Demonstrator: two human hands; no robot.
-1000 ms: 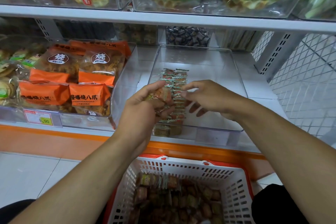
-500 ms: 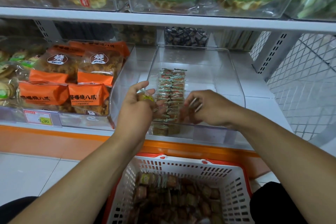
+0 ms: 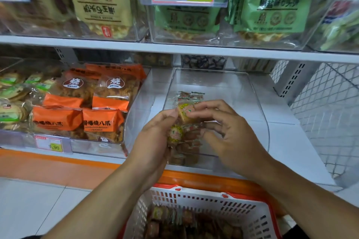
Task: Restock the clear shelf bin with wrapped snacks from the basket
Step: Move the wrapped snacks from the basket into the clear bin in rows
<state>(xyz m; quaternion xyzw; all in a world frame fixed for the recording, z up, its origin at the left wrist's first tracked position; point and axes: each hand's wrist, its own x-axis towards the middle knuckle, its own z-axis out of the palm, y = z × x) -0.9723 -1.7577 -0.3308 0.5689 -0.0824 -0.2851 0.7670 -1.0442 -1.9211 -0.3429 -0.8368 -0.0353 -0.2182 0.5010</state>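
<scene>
White shop shelving. Since a moment ago, one snack (image 3: 185, 113) has been lifted above the clear bin (image 3: 260, 114), pinched between left hand (image 3: 155, 141) and right hand (image 3: 229, 132); placement pending. Basket (image 3: 194, 202) nearest.

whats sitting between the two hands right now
In the head view, one wrapped snack sits between the left hand and right hand, pinched by fingertips of both, above the clear bin.

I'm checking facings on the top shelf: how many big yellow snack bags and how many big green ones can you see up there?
Yellow bags: 1
Green bags: 2
Total: 3, not counting the blurred packs at far right.
</scene>
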